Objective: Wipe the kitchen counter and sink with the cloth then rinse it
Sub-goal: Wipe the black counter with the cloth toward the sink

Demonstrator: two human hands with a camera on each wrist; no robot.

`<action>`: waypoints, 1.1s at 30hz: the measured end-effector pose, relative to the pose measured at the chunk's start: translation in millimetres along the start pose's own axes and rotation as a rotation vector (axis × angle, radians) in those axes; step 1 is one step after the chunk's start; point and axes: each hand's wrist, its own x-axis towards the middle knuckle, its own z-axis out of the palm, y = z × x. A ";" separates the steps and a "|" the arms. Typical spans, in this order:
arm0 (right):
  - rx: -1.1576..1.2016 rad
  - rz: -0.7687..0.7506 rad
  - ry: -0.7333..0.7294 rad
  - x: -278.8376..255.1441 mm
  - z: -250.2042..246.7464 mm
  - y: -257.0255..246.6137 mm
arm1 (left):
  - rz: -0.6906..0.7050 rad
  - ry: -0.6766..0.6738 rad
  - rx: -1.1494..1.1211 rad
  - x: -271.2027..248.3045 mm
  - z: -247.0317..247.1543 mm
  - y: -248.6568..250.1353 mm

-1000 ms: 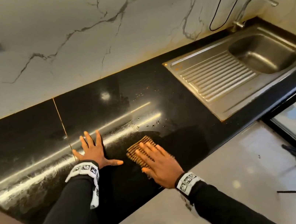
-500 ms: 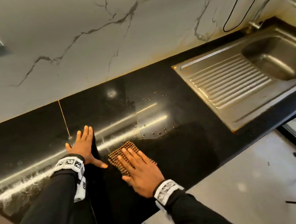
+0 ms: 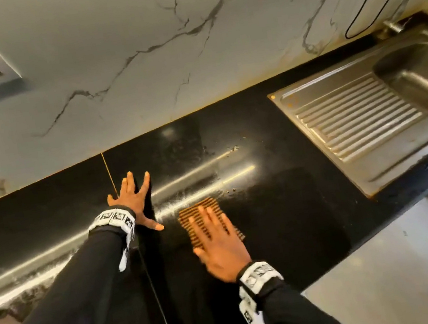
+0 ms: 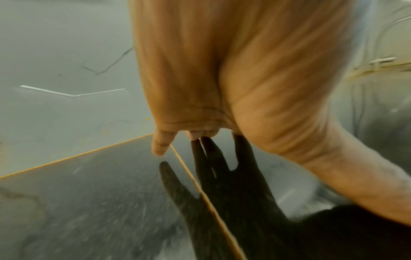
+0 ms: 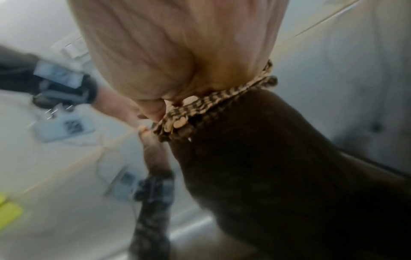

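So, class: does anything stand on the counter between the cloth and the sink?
Nothing solid. Between the cloth under the right hand and the sink lies bare black counter with scattered crumbs.

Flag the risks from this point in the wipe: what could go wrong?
1. Crumbs lie beyond the cloth; short strokes might miss them or push them toward the sink.
2. The right hand presses the cloth with flat fingers, not gripping it, so it could slip out.
3. The left hand is braced flat on the counter and may leave fresh marks.
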 end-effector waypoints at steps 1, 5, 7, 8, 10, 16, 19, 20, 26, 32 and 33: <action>-0.004 -0.034 0.002 7.6 0.0 -5.7 | -0.028 -0.003 -0.021 4.8 -5.6 -1.4; -0.083 0.021 0.033 26.9 -19.3 71.0 | -0.143 -0.041 -0.036 25.8 -14.8 5.0; -0.115 0.308 0.098 25.0 -42.0 148.3 | -0.150 -0.041 -0.040 29.7 -12.1 5.5; -0.095 0.426 0.083 21.4 -55.6 180.2 | -0.151 -0.040 -0.038 30.4 -11.6 3.5; 0.013 0.560 0.038 13.6 -66.2 212.5 | -0.144 -0.023 -0.026 32.8 -10.6 2.5; -0.065 0.123 -0.011 45.9 -15.4 38.4 | -0.200 -0.091 -0.010 42.5 -15.9 10.6; -0.042 -0.099 -0.057 69.3 -18.6 14.2 | -0.196 -0.090 -0.022 40.4 -16.0 9.1; -0.079 -0.116 -0.039 76.6 -21.5 33.7 | -0.194 -0.097 -0.023 40.2 -17.4 8.4; -0.019 0.499 -0.021 86.4 -81.0 204.5 | -0.185 -0.119 -0.036 41.2 -19.5 6.5; -0.080 0.090 -0.001 102.0 -27.6 43.5 | -0.182 -0.107 -0.049 41.6 -21.5 8.6; -0.063 -0.049 -0.057 107.7 -22.0 14.8 | -0.189 -0.108 -0.050 40.0 -22.3 8.4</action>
